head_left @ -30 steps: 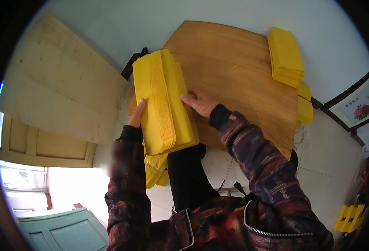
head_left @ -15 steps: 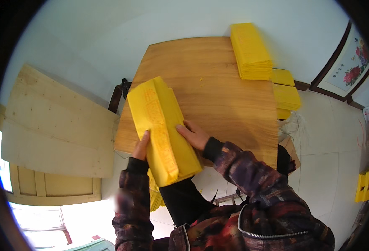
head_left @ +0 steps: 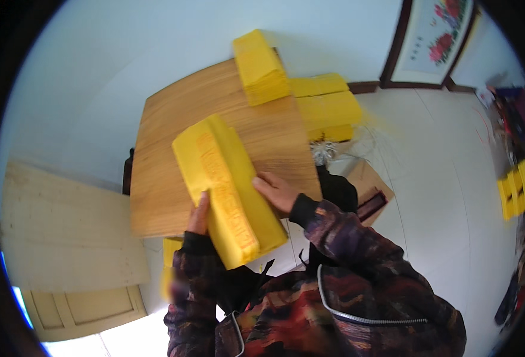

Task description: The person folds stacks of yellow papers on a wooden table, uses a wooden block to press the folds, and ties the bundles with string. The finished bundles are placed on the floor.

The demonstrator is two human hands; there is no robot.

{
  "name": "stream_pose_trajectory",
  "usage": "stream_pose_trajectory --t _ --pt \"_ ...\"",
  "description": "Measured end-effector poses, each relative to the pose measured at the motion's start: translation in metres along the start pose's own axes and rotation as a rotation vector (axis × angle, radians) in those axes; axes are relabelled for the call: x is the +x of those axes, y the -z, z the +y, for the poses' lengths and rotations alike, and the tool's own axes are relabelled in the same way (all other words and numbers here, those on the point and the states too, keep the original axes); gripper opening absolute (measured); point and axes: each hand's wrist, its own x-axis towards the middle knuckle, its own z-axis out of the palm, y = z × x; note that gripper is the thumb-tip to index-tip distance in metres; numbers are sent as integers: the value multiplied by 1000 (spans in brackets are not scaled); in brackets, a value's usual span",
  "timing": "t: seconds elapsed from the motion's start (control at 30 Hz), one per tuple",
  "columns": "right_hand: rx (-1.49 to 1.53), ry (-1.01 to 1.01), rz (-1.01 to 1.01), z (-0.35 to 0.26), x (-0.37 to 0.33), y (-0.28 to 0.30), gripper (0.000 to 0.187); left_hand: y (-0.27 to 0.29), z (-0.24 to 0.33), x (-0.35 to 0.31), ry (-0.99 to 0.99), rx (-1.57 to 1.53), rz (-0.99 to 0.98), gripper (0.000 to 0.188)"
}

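Observation:
A thick bundle of folded yellow paper [head_left: 224,193], printed in orange along one face, is held tilted over the near edge of the wooden table [head_left: 161,160]. On its left side my left hand [head_left: 199,215] grips it, thumb on top and the other fingers hidden underneath. My right hand [head_left: 277,191] holds the opposite side, its thumb against the paper and its remaining fingers mostly out of sight. Another stack of yellow paper [head_left: 262,70] lies at the table's far right corner.
More yellow paper stacks [head_left: 331,113] stand beyond the table's right edge. A cardboard box [head_left: 369,181] sits on the tiled floor [head_left: 417,178] to the right. At left a pale wooden board [head_left: 66,229] leans above a cabinet panel [head_left: 84,309]. Yellow bundles [head_left: 517,189] lie far right.
The view has turned to the right, so the table and stacks appear further left and more floor shows. Both hands keep their hold on the yellow paper bundle.

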Motion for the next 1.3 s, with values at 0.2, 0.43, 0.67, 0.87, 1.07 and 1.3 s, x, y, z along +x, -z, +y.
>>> stream_pose_trajectory --t 0.2,0.43,0.67,0.87,1.07,1.3 --pt "23 -16 -51 19 -3 14 58 -14 32 -23 -179 195 51 56" --pt "21 3 -25 23 -2 15 48 -35 57 -20 -670 1390 104 63" --pt "28 38 -53 21 -7 18 45 -71 24 -13 -547 1761 133 74" --pt "-113 66 -58 10 -2 27 44 -65 26 -12 -537 1704 109 73" --pt "111 85 -157 -23 -4 21 48 -61 37 -20 -524 1613 79 67" --pt "-432 592 -122 -96 6 -5 47 -21 38 -23 -847 1104 222 51"
